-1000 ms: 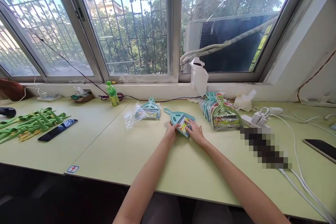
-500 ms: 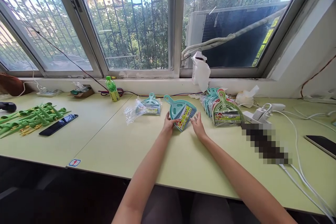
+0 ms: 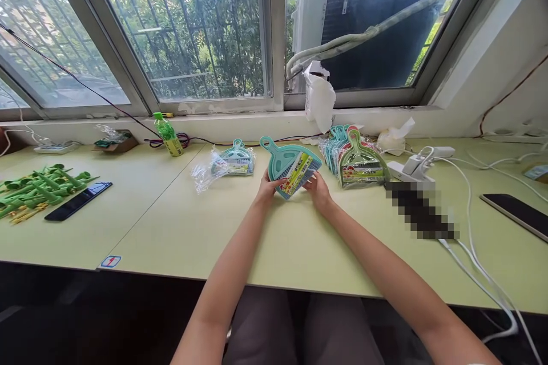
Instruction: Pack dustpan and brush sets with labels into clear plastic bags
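A teal mini dustpan [image 3: 287, 155] with a small brush and a yellow label is held up over the table, its handle tilted to the upper left. My left hand [image 3: 268, 187] grips its left edge, thumb over the front. At its lower right, my right hand [image 3: 319, 191] has its fingers tucked behind the pan, closed on that edge. Just left lies another teal dustpan [image 3: 238, 161] beside crumpled clear plastic [image 3: 205, 174]. To the right stands a row of wrapped teal dustpans [image 3: 334, 148], with a green one [image 3: 362, 162] in front.
Green plastic pieces [image 3: 43, 185] and a black phone [image 3: 79, 201] lie at left. A green bottle [image 3: 168, 135] stands by the sill. At right are a power strip [image 3: 413, 174], white cables [image 3: 471, 228] and another phone [image 3: 516, 214]. The table's front edge runs above my lap.
My right hand has moved in from beside the dustpan and its fingers are now behind the edge. The dustpan has turned slightly. The head view has shifted down and right.
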Action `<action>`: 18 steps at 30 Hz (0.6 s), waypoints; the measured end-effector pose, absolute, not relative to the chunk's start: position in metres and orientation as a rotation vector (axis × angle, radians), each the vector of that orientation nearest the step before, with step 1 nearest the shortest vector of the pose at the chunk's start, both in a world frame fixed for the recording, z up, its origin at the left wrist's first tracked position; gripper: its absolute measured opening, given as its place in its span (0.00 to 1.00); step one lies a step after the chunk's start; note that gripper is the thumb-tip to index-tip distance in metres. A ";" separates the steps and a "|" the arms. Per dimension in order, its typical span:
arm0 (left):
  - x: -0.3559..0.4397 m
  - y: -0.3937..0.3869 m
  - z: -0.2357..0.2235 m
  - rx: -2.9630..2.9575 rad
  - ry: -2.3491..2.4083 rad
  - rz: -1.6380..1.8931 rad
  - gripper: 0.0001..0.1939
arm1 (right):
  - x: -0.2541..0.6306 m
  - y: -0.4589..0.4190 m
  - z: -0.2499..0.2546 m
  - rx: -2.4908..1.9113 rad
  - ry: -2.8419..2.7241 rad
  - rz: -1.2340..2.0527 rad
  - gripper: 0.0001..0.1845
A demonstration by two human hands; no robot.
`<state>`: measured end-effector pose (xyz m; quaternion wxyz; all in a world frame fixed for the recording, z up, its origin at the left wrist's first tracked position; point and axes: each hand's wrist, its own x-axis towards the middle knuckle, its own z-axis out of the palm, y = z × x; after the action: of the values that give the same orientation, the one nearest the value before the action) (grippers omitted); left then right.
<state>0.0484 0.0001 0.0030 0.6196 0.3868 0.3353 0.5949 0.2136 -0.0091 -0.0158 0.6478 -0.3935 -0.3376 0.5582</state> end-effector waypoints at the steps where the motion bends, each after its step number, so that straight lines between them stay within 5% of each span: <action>1: 0.048 0.000 0.003 0.886 0.784 1.374 0.41 | 0.212 -0.010 -0.015 -0.876 -0.793 1.281 0.22; 9: 0.049 -0.001 0.004 0.898 0.801 1.338 0.37 | 0.210 -0.014 -0.008 -0.930 -0.948 1.231 0.43; 18: 0.050 -0.002 0.002 0.906 0.798 1.351 0.36 | 0.209 -0.012 -0.018 -0.979 -0.904 1.200 0.27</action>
<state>0.0501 -0.0025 0.0022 0.6170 0.3934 0.3465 0.5870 0.2093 -0.0124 -0.0178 0.6241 -0.4267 -0.3940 0.5227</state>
